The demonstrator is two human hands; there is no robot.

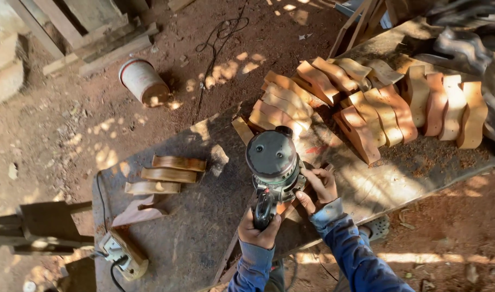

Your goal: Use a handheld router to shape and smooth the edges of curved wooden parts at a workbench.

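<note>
Left hand (260, 230) clenching black handle of router (273, 162); round grey motor cap facing up, centre of workbench (204, 216). Right hand (320, 186) at router's 4 o'clock, fingers pressing down on workpiece beneath base; workpiece mostly hidden. Curved reddish-tan wooden blanks (388, 108) standing stacked at 2 o'clock. Three smooth finished pieces (163, 176) lying at 9 o'clock. Bench surface getting dusty, scarred.

The person wears a long-sleeved blue denim shirt. The right sleeve (351, 254) is darker blue, creased along the forearm, and ends in a paler, worn cuff (327, 212). The left sleeve (254, 267) is similar, its faded cuff snug at the wrist. Both hands are bare, without gloves.
</note>
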